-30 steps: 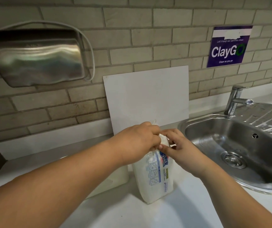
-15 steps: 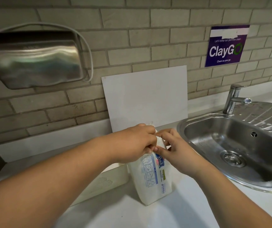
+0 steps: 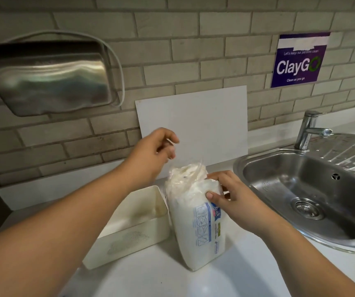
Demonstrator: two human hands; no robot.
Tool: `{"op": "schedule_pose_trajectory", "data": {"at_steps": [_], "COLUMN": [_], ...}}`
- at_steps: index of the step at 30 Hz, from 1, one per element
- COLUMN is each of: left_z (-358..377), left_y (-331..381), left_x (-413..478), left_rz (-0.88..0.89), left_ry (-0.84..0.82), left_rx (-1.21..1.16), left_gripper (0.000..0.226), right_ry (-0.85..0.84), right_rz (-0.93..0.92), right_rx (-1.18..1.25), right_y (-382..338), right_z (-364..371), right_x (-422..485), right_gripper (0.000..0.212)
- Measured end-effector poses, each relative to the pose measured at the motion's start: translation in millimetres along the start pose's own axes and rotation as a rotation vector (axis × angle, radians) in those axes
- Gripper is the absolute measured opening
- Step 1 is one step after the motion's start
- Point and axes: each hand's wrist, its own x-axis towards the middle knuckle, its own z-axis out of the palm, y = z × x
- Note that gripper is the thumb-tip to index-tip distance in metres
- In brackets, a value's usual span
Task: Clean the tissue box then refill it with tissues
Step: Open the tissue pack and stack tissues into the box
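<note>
Head: left hand (image 3: 157, 151) now above pack (image 3: 195, 224)

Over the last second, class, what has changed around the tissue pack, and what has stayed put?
The left hand lifted off the tissue pack toward the wall, fingers curled; whether it holds anything is unclear. The pack's top is now open. The right hand shifted down to grip its upper side. Pack stays upright beside the tissue box.

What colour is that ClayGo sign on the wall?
Purple sign with white lettering; head view.
</note>
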Motion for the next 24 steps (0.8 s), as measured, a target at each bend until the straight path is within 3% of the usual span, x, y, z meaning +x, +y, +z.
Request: {"op": "schedule_pose_trajectory", "data": {"at_steps": [3, 5, 7, 14, 17, 19, 20, 22, 24], "left_z": [-3.4, -2.3, 0.6, 11.9, 15.4, 18.6, 20.1, 23.5, 27.2], "left_y": [-13.0, -19.9, -26.0, -19.1, -16.9, -20.7, -23.1, -26.9, -29.3], "left_x": [7.7, 5.2, -0.7, -6.5, -10.9, -14.3, -15.1, -14.0, -13.3], "left_rz": [-0.28, -0.439, -0.514, -0.608, -0.506, -0.396, -0.372, -0.393, -0.459], "left_ry": [0.076, 0.012, -0.064, 0.101, 0.047, -0.039, -0.061, -0.031, 0.058], "left_rx": [-0.276, -0.332, -0.341, -0.303, -0.431, -0.361, -0.32, -0.328, -0.455], "left_gripper": [0.017, 0.008, 0.028, 0.043, 0.033, 0.018, 0.022, 0.031, 0.024], "right_ry": [-0.023, -0.025, -0.013, 0.152, 0.144, 0.122, 0.111, 0.083, 0.058], "right_rz": [0.01, 0.017, 0.028, 0.001, -0.022, -0.015, -0.005, 0.025, 0.056], "right_rx": [0.035, 0.073, 0.061, 0.015, -0.005, -0.017, -0.013, 0.008, 0.046], "right_y": [-4.4, -7.6, -11.9, -29.4, -36.7, -40.9, -42.3, -43.3, -43.9], "right_z": [-4.5, -7.4, -10.4, -11.1, -12.6, -14.4, -15.1, -17.0, -18.7], "right_x": [-4.1, -5.5, -6.0, 0.3, 4.2, 5.8, 6.4, 8.0, 9.4], "right_gripper": [0.024, 0.021, 0.018, 0.019, 0.018, 0.017, 0.015, 0.013, 0.018]}}
